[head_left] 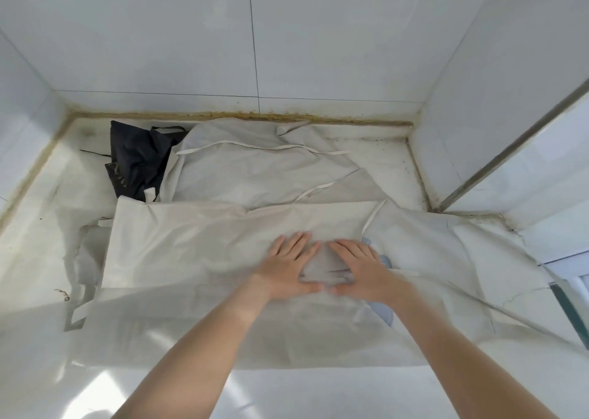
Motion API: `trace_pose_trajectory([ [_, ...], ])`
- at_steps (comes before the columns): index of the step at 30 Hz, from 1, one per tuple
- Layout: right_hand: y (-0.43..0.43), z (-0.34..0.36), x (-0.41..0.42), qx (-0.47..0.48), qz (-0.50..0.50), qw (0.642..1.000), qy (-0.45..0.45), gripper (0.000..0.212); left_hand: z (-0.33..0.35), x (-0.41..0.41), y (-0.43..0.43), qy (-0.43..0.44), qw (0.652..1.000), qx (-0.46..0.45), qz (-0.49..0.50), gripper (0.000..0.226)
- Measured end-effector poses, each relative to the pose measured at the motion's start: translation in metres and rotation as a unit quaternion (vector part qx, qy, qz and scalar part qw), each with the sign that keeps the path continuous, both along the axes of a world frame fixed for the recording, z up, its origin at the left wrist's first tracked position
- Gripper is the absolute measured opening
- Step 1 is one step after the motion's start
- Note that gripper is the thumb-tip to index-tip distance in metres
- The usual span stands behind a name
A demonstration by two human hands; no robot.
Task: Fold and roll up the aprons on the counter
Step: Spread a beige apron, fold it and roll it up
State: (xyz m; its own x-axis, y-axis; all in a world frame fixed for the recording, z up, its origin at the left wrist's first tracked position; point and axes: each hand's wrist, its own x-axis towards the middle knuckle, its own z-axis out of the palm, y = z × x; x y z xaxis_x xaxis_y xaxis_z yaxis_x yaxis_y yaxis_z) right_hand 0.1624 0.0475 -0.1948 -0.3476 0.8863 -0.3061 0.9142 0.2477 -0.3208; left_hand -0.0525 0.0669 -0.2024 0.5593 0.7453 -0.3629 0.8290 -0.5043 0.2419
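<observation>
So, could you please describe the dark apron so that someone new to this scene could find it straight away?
Start at the white counter and follow it to the back left, near the stained seam under the tiled wall. The dark apron lies crumpled there, partly tucked under the pale apron beside it. It is the only navy-black cloth; every other apron is off-white.

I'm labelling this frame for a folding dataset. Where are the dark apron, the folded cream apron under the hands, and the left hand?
dark apron [137,160], head view, middle of its crumpled cloth.
folded cream apron [191,243], head view, flat top layer left of the hands.
left hand [287,259], head view, back of the hand.
</observation>
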Motion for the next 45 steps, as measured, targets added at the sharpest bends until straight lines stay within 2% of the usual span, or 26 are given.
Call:
trace_pose_trajectory([
  [3,-0.010,0.002,0.026,0.050,-0.027,0.997,-0.052,0.065,-0.008,0.006,0.001,0.042,0.999,0.017,0.002,0.121],
  [5,-0.018,0.005,0.042,0.069,-0.034,0.994,-0.081,0.036,-0.008,0.007,0.002,0.049,0.999,0.012,0.008,0.117],
  [7,-0.028,0.006,0.060,0.100,-0.045,0.989,-0.098,0.021,-0.005,0.008,0.001,0.055,0.998,0.000,0.008,0.114],
  [8,-0.033,0.006,0.066,0.112,-0.054,0.987,-0.104,0.022,-0.005,0.005,0.001,0.059,0.998,-0.003,0.009,0.114],
  [12,-0.050,0.015,0.089,0.029,-0.109,0.985,-0.134,0.031,0.001,0.006,0.001,0.057,0.998,-0.003,0.014,0.116],
  [15,-0.050,0.021,0.087,0.070,-0.125,0.981,-0.133,0.062,0.012,0.019,-0.003,0.023,1.000,0.021,0.000,0.116],
  [19,-0.036,0.016,0.063,0.146,-0.054,0.975,-0.159,0.100,0.019,0.049,-0.009,0.002,0.999,0.031,-0.040,0.111],
  [21,-0.026,0.013,0.047,0.159,-0.002,0.971,-0.179,0.095,0.015,0.061,-0.009,0.013,0.999,0.006,-0.041,0.111],
  [23,-0.017,0.014,0.036,0.153,0.022,0.967,-0.203,0.077,0.011,0.071,-0.009,0.046,0.998,-0.025,-0.025,0.113],
  [27,-0.019,0.018,0.034,0.135,-0.003,0.962,-0.239,0.050,0.006,0.078,-0.014,0.093,0.994,-0.051,0.000,0.118],
  [30,-0.026,0.013,0.053,0.139,-0.015,0.962,-0.234,0.044,0.005,0.076,-0.011,0.104,0.992,-0.067,-0.004,0.118],
  [34,-0.036,0.021,0.067,0.086,-0.065,0.980,-0.166,0.042,0.003,0.076,-0.007,0.100,0.993,-0.069,-0.006,0.117],
  [37,-0.045,0.021,0.068,-0.040,-0.139,0.987,-0.069,0.034,0.002,0.077,-0.007,0.096,0.993,-0.064,-0.005,0.116],
  [40,-0.055,0.028,0.062,-0.111,-0.179,0.977,0.034,0.015,0.003,0.077,-0.008,0.088,0.995,-0.051,0.004,0.114],
  [45,-0.072,0.045,0.054,-0.155,-0.175,0.970,0.057,0.022,0.017,0.082,-0.023,0.087,0.994,0.036,0.064,0.101],
])
